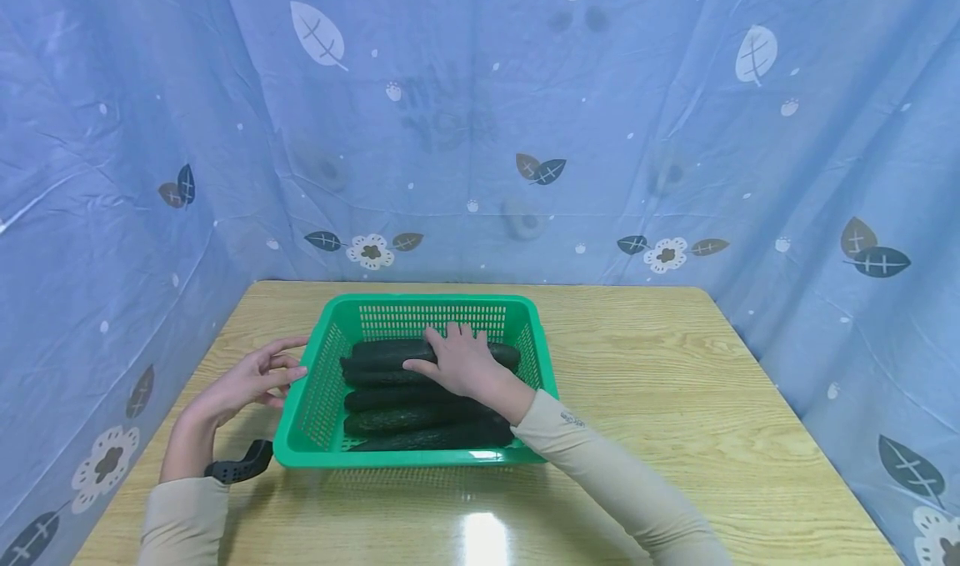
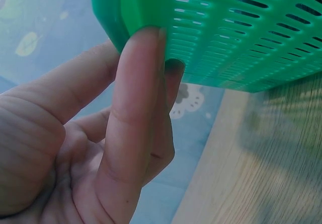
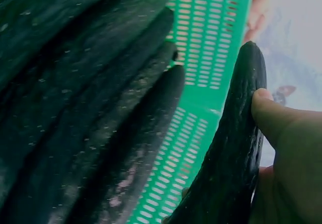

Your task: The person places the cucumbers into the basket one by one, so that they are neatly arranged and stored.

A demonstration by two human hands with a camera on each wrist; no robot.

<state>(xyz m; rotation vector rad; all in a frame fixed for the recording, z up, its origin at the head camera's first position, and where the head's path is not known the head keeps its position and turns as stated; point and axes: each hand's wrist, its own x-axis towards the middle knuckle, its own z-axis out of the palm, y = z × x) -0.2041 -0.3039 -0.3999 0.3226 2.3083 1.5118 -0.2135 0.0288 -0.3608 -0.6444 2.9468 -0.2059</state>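
Observation:
A green plastic basket (image 1: 416,458) stands on the wooden table with several long dark-green cucumbers (image 1: 405,418) lying side by side in it. My left hand (image 1: 251,380) is at the basket's left edge. In the left wrist view, its fingers (image 2: 133,83) hold the rim from outside, one fingertip against the slotted wall. My right hand (image 1: 468,366) reaches into the basket over the farthest cucumber (image 1: 390,353). The right wrist view shows the thumb (image 3: 271,108) and fingers around this cucumber (image 3: 236,133), apart from the others (image 3: 126,133); its lower end is out of frame.
The wooden table (image 1: 637,416) extends to the right of the basket. Blue patterned curtains (image 1: 465,132) hang behind and on both sides. A black curved strap-like piece (image 1: 243,463) sits at the left wrist, close to the basket's near left corner.

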